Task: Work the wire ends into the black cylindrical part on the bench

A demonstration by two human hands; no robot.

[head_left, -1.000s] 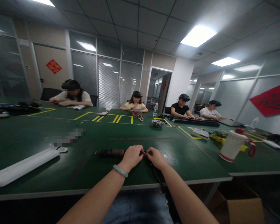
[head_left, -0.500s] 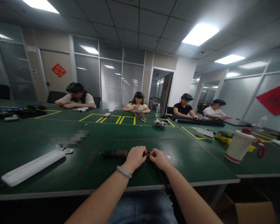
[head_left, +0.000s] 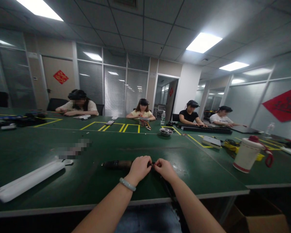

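A dark cylindrical tool (head_left: 120,165) lies on the green table, its narrow tip pointing left. My left hand (head_left: 140,168), with a pale bangle (head_left: 127,184) at its wrist, is closed over the tool's right end. Close beside it, my right hand (head_left: 167,170) pinches with thumb and forefinger, close to the left fingertips. What sits between those fingers is too small and hidden to name. A dark cord (head_left: 167,187) runs from below the right hand towards the table's near edge.
At left lies a long white power strip (head_left: 30,181). A metal bowl (head_left: 166,131) with dark bits stands farther off, near a water bottle (head_left: 163,117). To the right are a white tumbler (head_left: 246,155) and a flat silver box (head_left: 211,141). Several people sit across the table.
The camera view has tilted up slightly, so the scene sits lower in the picture. Both hands stay together at the tool's right end, with little visible change in their grip.
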